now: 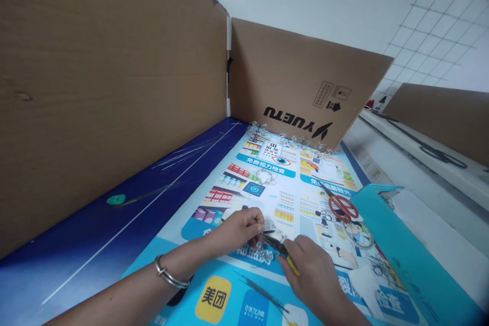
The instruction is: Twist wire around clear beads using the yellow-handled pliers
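Note:
My left hand [244, 226], a metal bangle [171, 276] on its wrist, is closed in a pinch at the tip of a pair of pliers. Between and below the fingers hangs a small tangle of clear beads and thin wire [265, 252]. My right hand [315, 270] grips the yellow-handled pliers [278, 245], whose dark jaws point left to the left fingertips. Exactly what the jaws bite on is too small to tell. Several thin dark wire lengths [263, 290] lie on the printed sheet [183, 265] below the hands.
Cardboard walls stand at the left [114, 71] and back [305, 71]. Beaded wire pieces [286, 141] line the back wall; a wire ring [263, 177] lies nearer. Red-handled scissors [344, 209], a wire coil [359, 234] and a turquoise folder [405, 260] lie right, a green object [115, 199] left.

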`<state>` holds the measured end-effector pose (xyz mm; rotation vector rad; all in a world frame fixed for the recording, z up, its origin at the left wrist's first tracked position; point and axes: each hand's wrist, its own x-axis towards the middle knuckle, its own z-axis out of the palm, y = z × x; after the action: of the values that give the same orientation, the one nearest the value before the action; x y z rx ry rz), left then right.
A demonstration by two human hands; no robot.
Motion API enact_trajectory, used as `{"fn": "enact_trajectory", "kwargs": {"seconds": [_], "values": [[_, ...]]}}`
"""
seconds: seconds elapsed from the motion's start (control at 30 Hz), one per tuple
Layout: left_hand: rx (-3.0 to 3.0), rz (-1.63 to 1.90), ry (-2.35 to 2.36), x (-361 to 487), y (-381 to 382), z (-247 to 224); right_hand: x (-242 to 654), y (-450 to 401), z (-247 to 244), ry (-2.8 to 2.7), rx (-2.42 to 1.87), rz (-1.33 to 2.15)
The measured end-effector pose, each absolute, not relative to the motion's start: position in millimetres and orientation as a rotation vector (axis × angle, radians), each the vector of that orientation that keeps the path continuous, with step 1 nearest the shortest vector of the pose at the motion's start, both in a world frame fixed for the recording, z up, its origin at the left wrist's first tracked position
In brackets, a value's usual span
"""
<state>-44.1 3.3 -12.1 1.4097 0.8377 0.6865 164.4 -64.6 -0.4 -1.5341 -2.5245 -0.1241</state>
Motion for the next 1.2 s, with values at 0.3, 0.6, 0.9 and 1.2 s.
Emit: {"fn": "enact_trajectory", "kwargs": {"seconds": [0.3,0.6,0.9,1.2], "values": [[1.758,0.628,0.976,-50.0,4.5,-8.8,164.6,-63.7,-3.8,-2.569,-1.577,-0.124],[1.805,0.728,0.977,-52.1,14.1,-15.0,164.5,-61.8,-5.6,-2.565,-1.621,-0.039],[1.617,0.700,0.935,-50.4,17.3,-21.2,164.3,-61.1,-4.2,-2.564,-1.641,0.017],[1.589,0.655,0.912,-50.3,14.5,-15.3,166.1,-59.7,-5.7,-2.541,-1.633,0.061]]}}
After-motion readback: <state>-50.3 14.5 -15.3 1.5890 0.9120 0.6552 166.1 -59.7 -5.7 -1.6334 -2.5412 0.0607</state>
